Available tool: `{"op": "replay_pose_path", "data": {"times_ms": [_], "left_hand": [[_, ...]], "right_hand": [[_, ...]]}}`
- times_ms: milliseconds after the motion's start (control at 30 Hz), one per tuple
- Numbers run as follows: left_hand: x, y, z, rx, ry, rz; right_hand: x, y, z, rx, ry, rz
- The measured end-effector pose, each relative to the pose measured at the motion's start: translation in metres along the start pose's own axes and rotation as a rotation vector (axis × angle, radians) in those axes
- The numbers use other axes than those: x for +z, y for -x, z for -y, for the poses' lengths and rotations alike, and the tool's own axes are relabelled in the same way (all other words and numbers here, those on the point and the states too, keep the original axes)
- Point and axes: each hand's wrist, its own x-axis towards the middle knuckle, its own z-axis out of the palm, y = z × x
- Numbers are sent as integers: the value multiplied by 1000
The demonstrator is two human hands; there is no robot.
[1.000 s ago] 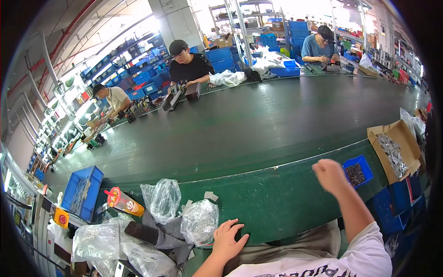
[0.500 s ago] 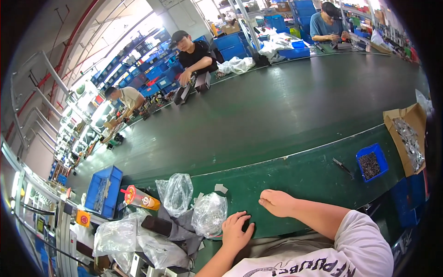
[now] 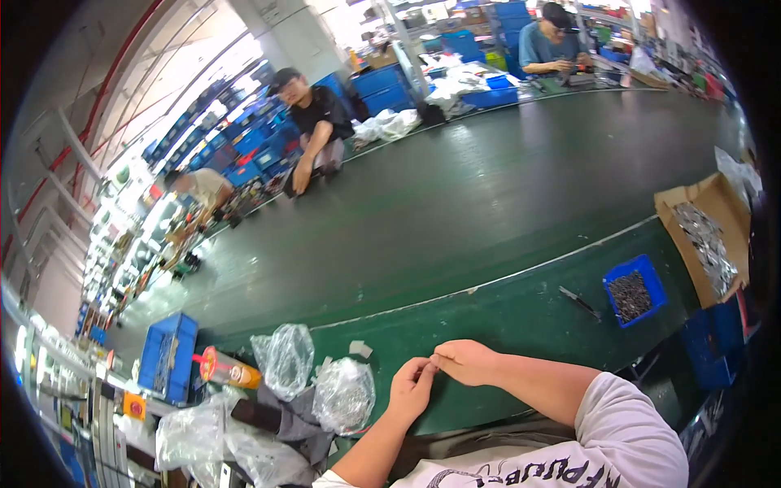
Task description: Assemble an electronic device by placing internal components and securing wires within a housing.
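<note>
Over the green work surface point(image 3: 521, 325), my left hand point(image 3: 411, 387) and my right hand point(image 3: 467, 363) meet fingertip to fingertip. Both are closed in a pinch, and whatever they may hold is too small or hidden to name. Left of my left hand sits a transparent plastic bag point(image 3: 345, 397) filled with small shiny pieces. A second, crumpled transparent bag point(image 3: 285, 358) lies just beyond it. Small pale grey flat pieces point(image 3: 359, 349) rest near the filled bag. Farther right lie tweezers or a similar thin tool point(image 3: 579, 302), and a blue bin point(image 3: 608, 285) of small dark parts.
A dark conveyor belt point(image 3: 423, 211) runs past the work surface. At right stands a cardboard box point(image 3: 672, 213) of silvery parts. A blue tray point(image 3: 189, 346), a drink cup point(image 3: 230, 368) and plastic wrapping point(image 3: 191, 431) are at left. People work along the far side.
My left hand has risen from beside the filled bag to meet my right hand, its spread fingers now pinched. The view has shifted slightly. A person across the belt has reached lower.
</note>
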Motion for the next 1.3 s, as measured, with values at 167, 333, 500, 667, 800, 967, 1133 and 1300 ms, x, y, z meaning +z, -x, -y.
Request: {"op": "replay_pose_path", "data": {"times_ms": [167, 333, 500, 667, 800, 967, 1133, 1300], "left_hand": [[-1, 3, 17, 63, 37, -35], [4, 2, 22, 43, 188, -31], [1, 1, 41, 58, 209, -53], [-2, 2, 42, -39, 87, -132], [1, 3, 38, -9, 135, -180], [1, 3, 42, -47, 203, -178], [4, 1, 33, -34, 182, -177], [2, 3, 26, -62, 141, -164]], "right_hand": [[6, -4, 3, -25, -31, 4], [7, -4, -3, 12, -110, 7], [2, -4, 5, -27, -143, 73], [-1, -1, 8, -16, -123, 68], [0, -1, 10, 1, -113, 52], [0, 0, 10, 2, -90, 21], [-1, 0, 12, 5, -80, 39], [-3, 0, 13, 9, -57, 58]]}}
